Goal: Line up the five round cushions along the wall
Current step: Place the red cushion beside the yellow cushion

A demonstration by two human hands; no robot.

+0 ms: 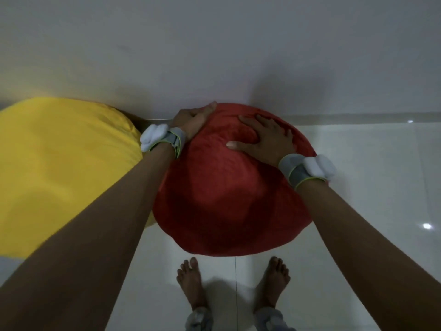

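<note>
A big round red cushion (229, 192) lies on the floor against the wall (214, 56), straight in front of me. Its left side touches a round yellow cushion (59, 163) that also lies at the wall. My left hand (194, 120) rests flat on the red cushion's upper left edge, fingers straight and pointing toward the wall. My right hand (265, 139) presses down on the top of the red cushion with fingers spread, denting the fabric. Other cushions are out of view.
Glossy white floor tiles (370, 187) stretch to the right of the red cushion along the wall. My two bare feet (233, 283) stand just in front of the cushion. Both wrists wear grey bands with white pods.
</note>
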